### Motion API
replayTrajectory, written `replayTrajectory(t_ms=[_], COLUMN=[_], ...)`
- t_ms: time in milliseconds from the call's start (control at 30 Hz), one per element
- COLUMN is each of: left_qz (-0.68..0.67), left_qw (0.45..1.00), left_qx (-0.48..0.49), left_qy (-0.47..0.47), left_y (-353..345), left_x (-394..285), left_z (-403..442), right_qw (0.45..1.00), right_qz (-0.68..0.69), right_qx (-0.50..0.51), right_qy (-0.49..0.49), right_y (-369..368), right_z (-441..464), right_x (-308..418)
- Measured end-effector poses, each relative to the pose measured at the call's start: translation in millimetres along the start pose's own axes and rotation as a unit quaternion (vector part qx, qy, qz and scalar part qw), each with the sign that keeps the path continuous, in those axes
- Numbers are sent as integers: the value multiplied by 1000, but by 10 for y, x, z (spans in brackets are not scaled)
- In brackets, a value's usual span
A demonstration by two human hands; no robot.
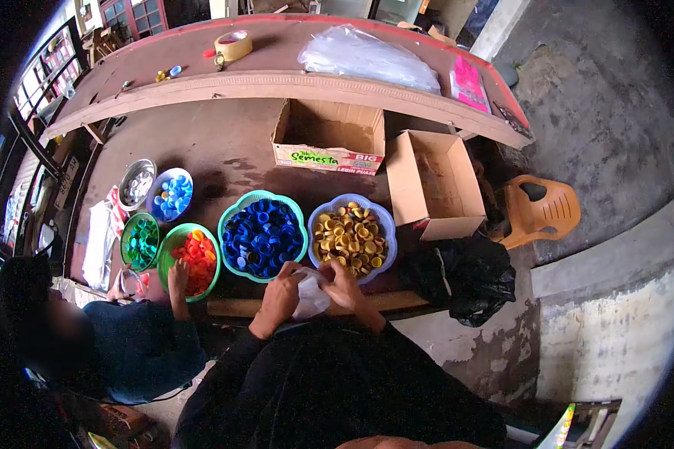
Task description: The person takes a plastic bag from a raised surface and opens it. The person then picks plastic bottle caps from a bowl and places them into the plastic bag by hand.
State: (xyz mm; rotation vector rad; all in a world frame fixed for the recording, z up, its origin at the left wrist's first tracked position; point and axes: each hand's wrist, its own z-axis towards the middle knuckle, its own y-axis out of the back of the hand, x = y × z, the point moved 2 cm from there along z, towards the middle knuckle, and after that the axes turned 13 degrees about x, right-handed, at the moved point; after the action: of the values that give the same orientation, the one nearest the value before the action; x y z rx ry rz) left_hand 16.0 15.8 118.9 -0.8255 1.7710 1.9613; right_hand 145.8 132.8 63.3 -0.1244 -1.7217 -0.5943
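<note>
Close to my body at the table's front edge, a clear plastic bag (311, 297) is held between my two hands. My left hand (279, 294) is closed on the bag's left side, and my right hand (340, 284) pinches its upper right. Just beyond my left hand is a green scalloped basin (224, 258) full of dark blue bottle caps (262, 233). A lavender basin (389, 224) of yellow caps (350, 238) lies just past my right hand. Whatever is inside the bag I cannot make out.
A co-worker's hand (177, 278) reaches into a green basin of orange caps (200, 262) on the left. Smaller bowls of green caps (141, 243) and light blue caps (174, 196) stand beyond. Two open cardboard boxes (329, 156) sit at the back; a black bag (468, 280) lies right.
</note>
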Motion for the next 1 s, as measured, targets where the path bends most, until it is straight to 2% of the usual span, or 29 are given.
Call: replayTrajectory(t_ms=[67, 100, 133, 200, 233, 267, 333, 467, 600, 667, 800, 867, 1000], left_qz=[19, 17, 15, -35, -36, -35, -35, -43, -55, -54, -66, -63, -41], left_qw=[999, 998, 998, 996, 996, 997, 998, 998, 997, 997, 995, 996, 998], left_qx=[36, 50, 52, 85, 85, 67, 52, 44, 56, 61, 77, 61, 27], left_qy=[-7, -38, -37, 10, 13, 8, 6, -10, -9, -2, 5, -15, -35], left_y=[-117, -208, -203, -180, -179, -181, -194, -278, -312, -272, -269, -293, -220], left_x=[31, 143, 152, 186, 213, 249, 307, 400, 390, 336, 315, 305, 182], left_z=[87, 138, 158, 223, 248, 267, 297, 378, 425, 455, 537, 599, 675], right_qw=[998, 988, 988, 993, 988, 988, 979, 948, 947, 959, 963, 986, 970], right_qz=[-35, -120, -119, -42, -57, -56, -148, -299, -311, -260, -227, -59, -175], right_qx=[-41, -99, -98, -75, -106, -104, -140, -105, -73, -111, -141, -145, -155], right_qy=[-24, 22, 19, 77, 97, 95, -2, 20, -23, 13, 23, 50, 65], right_y=[55, -4, 13, 91, 203, 274, 404, 454, 444, 468, 552, 585, 596], right_z=[-21, 24, 57, 75, 36, 33, 23, 7, 41, 41, 69, 72, 83], right_x=[59, -230, -361, -483, -304, -345, -438, -356, -437, -392, -246, 37, 211])
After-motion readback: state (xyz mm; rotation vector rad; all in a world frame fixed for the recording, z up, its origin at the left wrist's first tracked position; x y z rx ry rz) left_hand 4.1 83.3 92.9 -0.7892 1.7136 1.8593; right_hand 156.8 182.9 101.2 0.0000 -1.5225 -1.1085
